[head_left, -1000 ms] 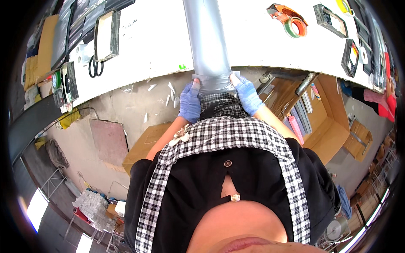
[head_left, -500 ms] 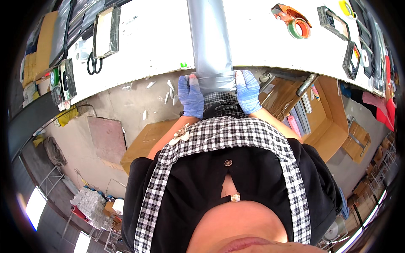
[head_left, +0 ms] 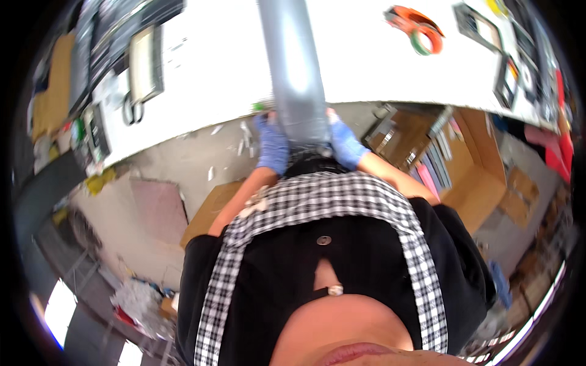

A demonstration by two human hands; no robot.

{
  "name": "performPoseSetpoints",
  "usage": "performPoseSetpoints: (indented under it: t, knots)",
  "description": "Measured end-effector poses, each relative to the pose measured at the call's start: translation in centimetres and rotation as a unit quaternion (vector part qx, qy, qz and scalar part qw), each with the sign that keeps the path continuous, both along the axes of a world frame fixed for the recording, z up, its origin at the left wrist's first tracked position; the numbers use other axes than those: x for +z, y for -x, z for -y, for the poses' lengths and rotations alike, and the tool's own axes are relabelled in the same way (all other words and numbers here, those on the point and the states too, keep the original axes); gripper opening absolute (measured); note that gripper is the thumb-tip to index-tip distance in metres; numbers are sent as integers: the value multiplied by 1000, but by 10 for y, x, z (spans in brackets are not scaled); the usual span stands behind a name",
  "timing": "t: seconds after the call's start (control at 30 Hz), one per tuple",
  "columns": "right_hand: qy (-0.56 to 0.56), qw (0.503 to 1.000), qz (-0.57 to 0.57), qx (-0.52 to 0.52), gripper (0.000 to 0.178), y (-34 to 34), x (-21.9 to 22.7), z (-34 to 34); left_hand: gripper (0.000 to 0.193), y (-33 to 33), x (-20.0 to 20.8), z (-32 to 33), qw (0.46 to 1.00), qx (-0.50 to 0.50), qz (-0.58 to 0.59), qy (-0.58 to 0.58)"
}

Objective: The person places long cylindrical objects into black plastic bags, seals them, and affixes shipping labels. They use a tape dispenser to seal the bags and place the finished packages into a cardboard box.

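A long silver package [head_left: 296,73] lies on the white desk [head_left: 213,55], its near end overhanging the edge. The gloved left hand [head_left: 272,145] and right hand [head_left: 346,145] hold that end from both sides, fingers partly hidden; an orange tape dispenser [head_left: 415,19] lies to the right.

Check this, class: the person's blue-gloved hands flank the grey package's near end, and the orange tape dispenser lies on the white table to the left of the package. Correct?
No: the head view shows the orange tape dispenser on the white table to the right of the grey package. The blue-gloved left hand and right hand do flank its near end.
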State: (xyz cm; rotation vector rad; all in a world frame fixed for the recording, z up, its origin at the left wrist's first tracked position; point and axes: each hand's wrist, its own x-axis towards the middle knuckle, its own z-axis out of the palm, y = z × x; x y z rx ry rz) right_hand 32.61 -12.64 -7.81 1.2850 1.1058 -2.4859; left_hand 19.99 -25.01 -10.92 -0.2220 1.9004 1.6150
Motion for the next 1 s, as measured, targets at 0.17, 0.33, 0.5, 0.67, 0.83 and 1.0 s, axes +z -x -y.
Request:
performPoseSetpoints:
  t: [0.17,0.33,0.5,0.67,0.83,1.0]
  knots:
    - [22,1000,15,11,36,14,30,2,27,54,41,20,928,-330,-125,120]
    - [-208,976,60,11,22,-20,27,-31,35,179,61,42,744,-89,-594,292]
    - [-220,971,68,-67,21,-19,56,-61,36,252,44,64,839,-74,-418,340]
    - [-223,971,55,-70,22,-14,61,-66,27,248,30,58,810,-18,-490,322]
    - [-241,969,35,-43,21,-14,61,-69,21,253,24,65,850,0,-456,262]
    - [-277,959,45,-34,22,-12,67,-77,14,258,18,69,883,63,-420,201]
